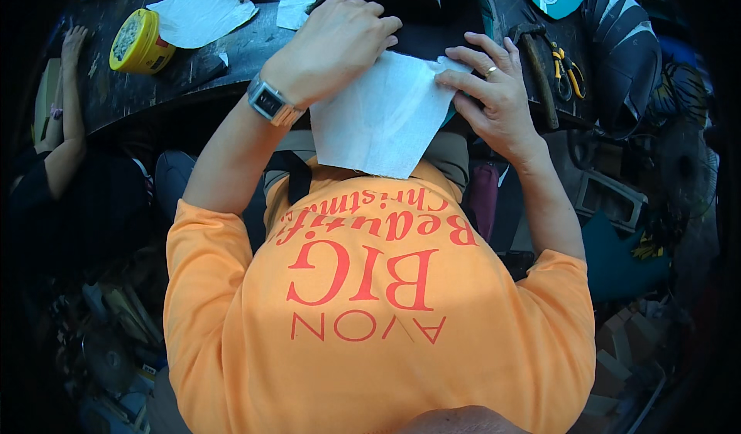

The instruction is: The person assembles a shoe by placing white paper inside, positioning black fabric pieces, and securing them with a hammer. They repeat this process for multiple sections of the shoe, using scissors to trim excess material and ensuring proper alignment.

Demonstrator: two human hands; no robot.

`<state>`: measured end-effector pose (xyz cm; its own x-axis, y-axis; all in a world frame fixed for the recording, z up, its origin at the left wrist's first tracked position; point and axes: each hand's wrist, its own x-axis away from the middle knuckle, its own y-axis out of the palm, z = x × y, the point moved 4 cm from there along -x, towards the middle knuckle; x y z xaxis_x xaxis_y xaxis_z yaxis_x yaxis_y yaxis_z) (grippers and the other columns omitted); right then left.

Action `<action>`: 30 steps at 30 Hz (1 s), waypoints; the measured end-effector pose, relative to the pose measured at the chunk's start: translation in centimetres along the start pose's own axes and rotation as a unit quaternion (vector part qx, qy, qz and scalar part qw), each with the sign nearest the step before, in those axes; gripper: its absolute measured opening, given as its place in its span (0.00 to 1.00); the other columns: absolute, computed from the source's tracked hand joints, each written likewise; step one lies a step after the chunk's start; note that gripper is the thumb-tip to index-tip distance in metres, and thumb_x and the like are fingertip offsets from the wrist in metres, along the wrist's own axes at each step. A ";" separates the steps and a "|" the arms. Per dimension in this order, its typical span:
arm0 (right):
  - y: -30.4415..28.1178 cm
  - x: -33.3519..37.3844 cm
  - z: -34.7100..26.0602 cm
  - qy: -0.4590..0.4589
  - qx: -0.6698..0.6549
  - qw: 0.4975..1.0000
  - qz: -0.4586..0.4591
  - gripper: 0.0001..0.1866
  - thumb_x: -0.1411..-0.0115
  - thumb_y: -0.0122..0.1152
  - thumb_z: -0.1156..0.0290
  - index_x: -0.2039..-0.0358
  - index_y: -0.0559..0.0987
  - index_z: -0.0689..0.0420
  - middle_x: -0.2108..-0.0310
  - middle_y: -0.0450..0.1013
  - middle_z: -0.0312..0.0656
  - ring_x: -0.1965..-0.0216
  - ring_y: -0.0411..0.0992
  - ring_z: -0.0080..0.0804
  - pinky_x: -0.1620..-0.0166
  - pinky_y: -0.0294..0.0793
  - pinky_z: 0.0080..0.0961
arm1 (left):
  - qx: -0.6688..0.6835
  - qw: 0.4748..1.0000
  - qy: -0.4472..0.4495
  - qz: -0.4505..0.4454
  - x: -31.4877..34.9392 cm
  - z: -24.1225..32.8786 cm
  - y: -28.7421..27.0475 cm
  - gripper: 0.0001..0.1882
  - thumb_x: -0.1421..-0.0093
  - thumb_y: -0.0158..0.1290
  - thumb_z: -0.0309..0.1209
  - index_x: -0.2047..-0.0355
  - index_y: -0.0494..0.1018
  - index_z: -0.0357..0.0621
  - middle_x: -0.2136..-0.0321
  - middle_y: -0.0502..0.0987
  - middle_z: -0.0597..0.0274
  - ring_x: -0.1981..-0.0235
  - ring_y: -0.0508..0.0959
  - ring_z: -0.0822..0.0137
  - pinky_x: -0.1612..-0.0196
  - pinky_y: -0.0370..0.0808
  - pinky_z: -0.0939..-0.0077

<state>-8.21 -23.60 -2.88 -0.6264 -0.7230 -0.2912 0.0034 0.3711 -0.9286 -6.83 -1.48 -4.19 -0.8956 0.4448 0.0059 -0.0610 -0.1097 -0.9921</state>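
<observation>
A white, fabric-like sheet (374, 118) hangs over the near edge of the dark table, in front of my chest. Its upper part lies against a dark, curved piece (432, 37) with a teal rim. My left hand (328, 48), with a watch on its wrist, is closed at the sheet's upper left, fingertips bent over the dark piece; what they pinch is hidden. On the sheet's upper right corner, my right hand (494, 83) pinches the edge between thumb and forefinger, its other fingers raised. A ring shows on one of them.
A yellow tub (141, 42) and more white sheets (202, 10) lie on the left of the table (224, 40). To the right are a hammer (538, 75), yellow-handled pliers (567, 71) and stacked dark pieces (625, 56). Another person's arm (71, 102) rests at far left.
</observation>
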 end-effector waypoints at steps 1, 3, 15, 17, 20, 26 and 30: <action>0.2 -0.1 -0.1 -0.019 0.029 0.999 0.017 0.11 0.43 0.69 0.72 0.59 0.86 0.44 0.50 0.78 0.34 0.35 0.64 0.40 0.31 0.55 0.57 | 0.005 1.000 0.007 -0.011 -0.4 -0.2 -0.1 0.19 0.30 0.52 0.40 0.42 0.77 0.50 0.40 0.74 0.53 0.39 0.72 0.54 0.35 0.68 0.63; 0.6 -0.5 0.1 -0.028 0.018 0.999 0.035 0.10 0.42 0.68 0.74 0.60 0.85 0.48 0.54 0.79 0.36 0.40 0.69 0.41 0.37 0.66 0.47 | 0.042 0.999 0.019 -0.004 -0.9 -0.7 -0.3 0.19 0.31 0.53 0.41 0.44 0.79 0.49 0.41 0.74 0.52 0.39 0.72 0.55 0.35 0.67 0.63; -0.9 -1.1 3.6 -0.087 -0.049 0.995 -0.003 0.11 0.42 0.66 0.79 0.58 0.84 0.51 0.53 0.79 0.41 0.43 0.75 0.42 0.41 0.77 0.32 | 0.131 0.990 0.048 0.038 0.2 -1.6 0.9 0.25 0.37 0.60 0.45 0.42 0.77 0.50 0.38 0.72 0.52 0.35 0.68 0.51 0.32 0.64 0.58; -1.1 -0.5 3.8 -0.097 -0.003 0.995 0.009 0.13 0.42 0.66 0.79 0.57 0.84 0.50 0.51 0.79 0.40 0.42 0.74 0.42 0.41 0.77 0.32 | 0.123 0.991 0.041 0.044 0.6 -1.0 1.1 0.27 0.37 0.61 0.46 0.40 0.75 0.51 0.37 0.70 0.52 0.34 0.67 0.50 0.32 0.64 0.57; -0.7 0.2 3.7 -0.082 0.016 0.996 0.034 0.19 0.42 0.66 0.81 0.52 0.84 0.46 0.49 0.78 0.40 0.40 0.73 0.42 0.41 0.78 0.33 | 0.094 0.994 0.031 0.052 1.0 -0.2 1.3 0.30 0.38 0.62 0.47 0.37 0.72 0.52 0.35 0.68 0.52 0.33 0.65 0.50 0.31 0.63 0.55; 0.5 0.3 2.9 -0.031 0.021 0.992 0.122 0.25 0.43 0.64 0.83 0.47 0.83 0.43 0.50 0.78 0.40 0.43 0.75 0.42 0.42 0.78 0.36 | 0.080 0.992 0.064 0.080 0.4 1.4 1.4 0.31 0.38 0.61 0.50 0.40 0.73 0.48 0.34 0.67 0.53 0.30 0.62 0.53 0.28 0.55 0.52; 0.8 0.0 3.2 -0.060 0.050 0.988 0.133 0.23 0.44 0.66 0.83 0.50 0.85 0.42 0.53 0.77 0.40 0.47 0.76 0.41 0.49 0.82 0.31 | 0.085 0.992 0.058 0.069 0.0 2.4 1.3 0.30 0.38 0.60 0.51 0.41 0.74 0.48 0.36 0.69 0.54 0.32 0.65 0.54 0.28 0.55 0.49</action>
<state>-5.74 -25.19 -4.35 -0.4961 -0.6733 -0.5482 0.2367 0.5026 -0.8315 -7.99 -3.70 -5.14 -0.8442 0.5139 -0.1523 -0.0244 -0.3206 -0.9469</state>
